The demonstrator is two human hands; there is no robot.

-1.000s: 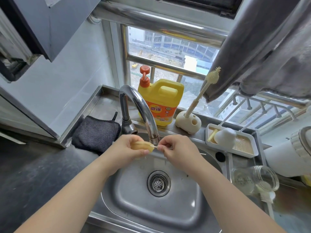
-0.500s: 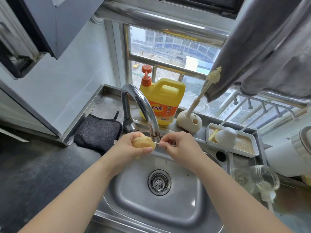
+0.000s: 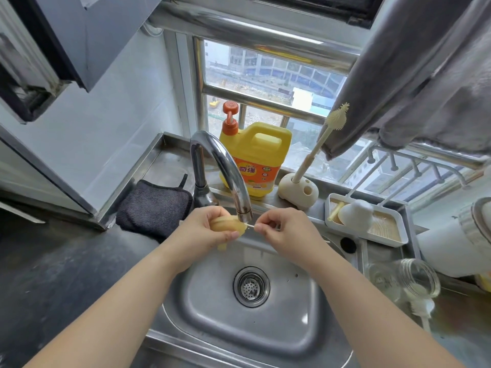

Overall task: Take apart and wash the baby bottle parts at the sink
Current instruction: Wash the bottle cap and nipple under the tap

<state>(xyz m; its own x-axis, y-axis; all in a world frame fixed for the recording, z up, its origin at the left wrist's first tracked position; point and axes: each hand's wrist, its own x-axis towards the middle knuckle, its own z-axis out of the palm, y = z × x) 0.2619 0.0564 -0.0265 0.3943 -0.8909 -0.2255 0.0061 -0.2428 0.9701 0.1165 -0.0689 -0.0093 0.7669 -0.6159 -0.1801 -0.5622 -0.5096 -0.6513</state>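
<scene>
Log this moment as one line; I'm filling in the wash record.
step: cleaning nipple | left hand: holds yellowish nipple | right hand: pinches thin brush at nipple tip | place: under faucet

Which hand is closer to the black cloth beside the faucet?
Left. The left hand, gripping the yellow nipple, sits just right of the black cloth; the right hand is farther right, past the faucet spout.

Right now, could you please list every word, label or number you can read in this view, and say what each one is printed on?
"合强": large white characters on the orange label of the yellow detergent jug behind the faucet.
Small print above and beside those characters on the same label: too small to read.
Faint markings on the clear glass bottle lying right of the sink: too blurred to read.
Nothing else carries text.
</scene>
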